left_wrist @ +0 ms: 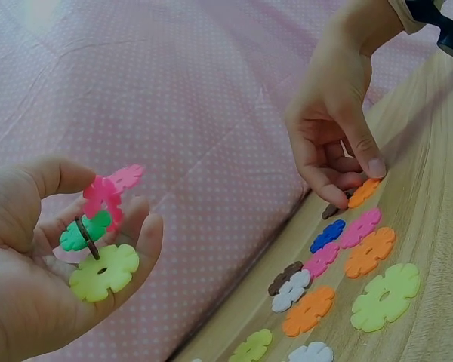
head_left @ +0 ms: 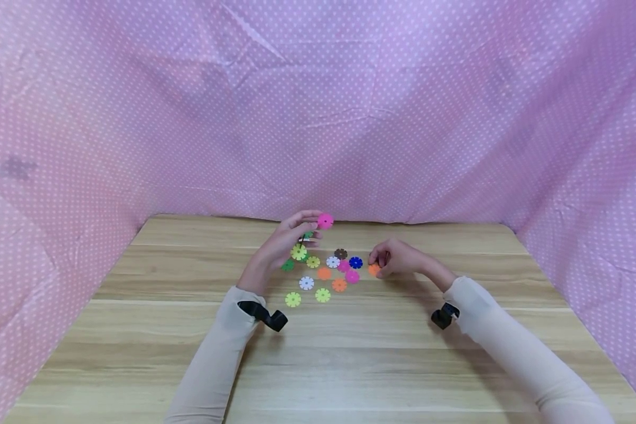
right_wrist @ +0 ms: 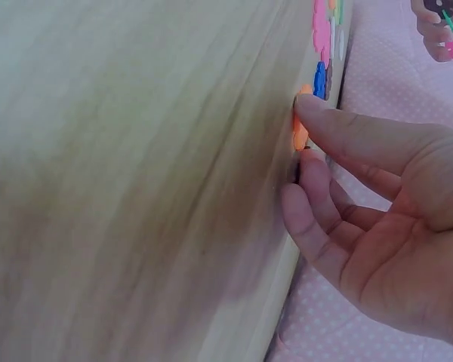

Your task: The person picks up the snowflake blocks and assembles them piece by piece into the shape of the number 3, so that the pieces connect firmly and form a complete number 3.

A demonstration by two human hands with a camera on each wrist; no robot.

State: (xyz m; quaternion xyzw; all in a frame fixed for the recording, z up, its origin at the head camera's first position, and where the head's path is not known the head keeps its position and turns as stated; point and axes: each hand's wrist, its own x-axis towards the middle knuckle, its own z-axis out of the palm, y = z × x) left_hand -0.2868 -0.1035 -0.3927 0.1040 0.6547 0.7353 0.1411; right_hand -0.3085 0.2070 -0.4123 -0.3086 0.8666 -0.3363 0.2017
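Note:
My left hand, raised over the back of the table, holds a small linked cluster of slotted, flower-shaped plastic discs. In the left wrist view the cluster has pink discs by the thumb, a green disc, a brown disc seen edge-on and a yellow disc lying over the fingers. My right hand is down at the table, thumb and curled fingers around an orange disc. Beside that disc, a brown disc is partly hidden by the fingers.
Loose discs lie between the hands: blue, pink, orange, white, yellow and brown. A pink dotted cloth hangs behind the wooden table.

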